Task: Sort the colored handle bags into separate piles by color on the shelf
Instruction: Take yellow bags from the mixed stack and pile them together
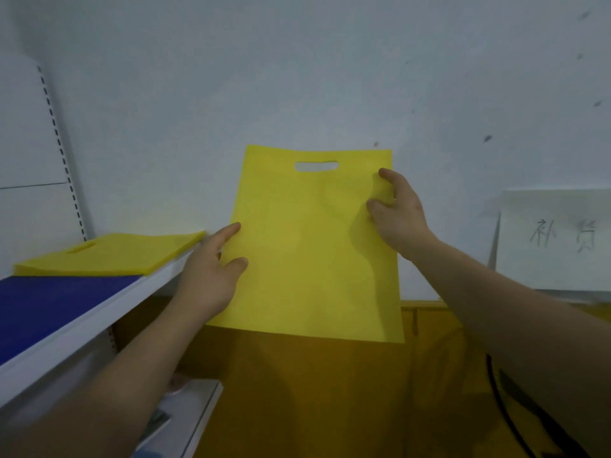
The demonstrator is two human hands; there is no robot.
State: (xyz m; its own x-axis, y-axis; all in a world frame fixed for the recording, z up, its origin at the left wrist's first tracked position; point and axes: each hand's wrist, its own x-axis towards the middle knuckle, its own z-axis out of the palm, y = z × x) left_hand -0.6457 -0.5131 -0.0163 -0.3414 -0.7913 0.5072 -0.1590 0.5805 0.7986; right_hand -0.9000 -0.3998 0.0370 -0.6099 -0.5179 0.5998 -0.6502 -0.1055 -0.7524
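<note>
I hold a flat yellow handle bag upright in front of the wall, its cut-out handle at the top. My left hand pinches its left edge, thumb on the front. My right hand grips the right edge near the top, crumpling the corner a little. On the white shelf at the left lies a pile of yellow bags at the far end. A pile of dark blue bags lies closer to me on the same shelf.
A brown cardboard box stands open below the held bag. A white paper sign with handwriting leans against the wall at the right. A black cable runs down at the lower right. A lower white shelf shows below.
</note>
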